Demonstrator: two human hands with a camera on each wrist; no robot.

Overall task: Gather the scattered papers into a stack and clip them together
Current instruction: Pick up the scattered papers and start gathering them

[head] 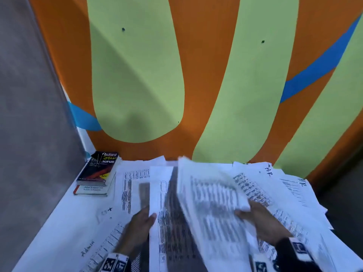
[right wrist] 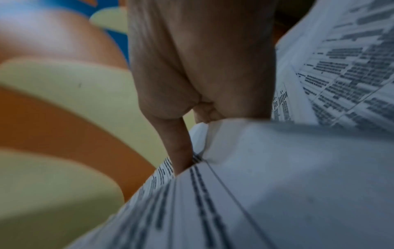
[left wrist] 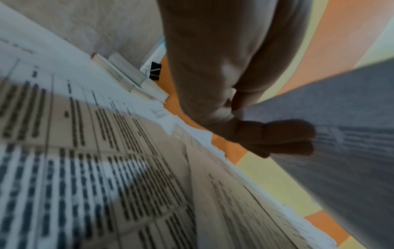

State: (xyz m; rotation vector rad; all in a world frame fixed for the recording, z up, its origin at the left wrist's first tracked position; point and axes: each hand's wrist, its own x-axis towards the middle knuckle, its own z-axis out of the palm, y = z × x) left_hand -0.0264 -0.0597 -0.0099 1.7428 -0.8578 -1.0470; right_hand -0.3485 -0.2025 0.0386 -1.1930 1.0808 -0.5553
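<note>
White printed papers (head: 279, 193) lie scattered and overlapping across the table. My left hand (head: 140, 226) pinches the left edge of one printed sheet (head: 167, 222), thumb on top; in the left wrist view its fingers (left wrist: 285, 133) lie against that raised sheet (left wrist: 351, 143). My right hand (head: 263, 220) grips a second sheet (head: 212, 197), lifted and blurred, at its right edge. The right wrist view shows its thumb (right wrist: 181, 151) pressed on that paper (right wrist: 277, 176). A black binder clip (left wrist: 155, 70) sits in the far left corner by the wall, seen only in the left wrist view.
Two stacked books (head: 98, 171) lie at the table's far left, the top one a black Oxford thesaurus. An orange, green and blue painted wall (head: 137, 75) backs the white table (head: 64, 222). A grey wall (head: 29, 114) closes the left side. More sheets hang over the right edge.
</note>
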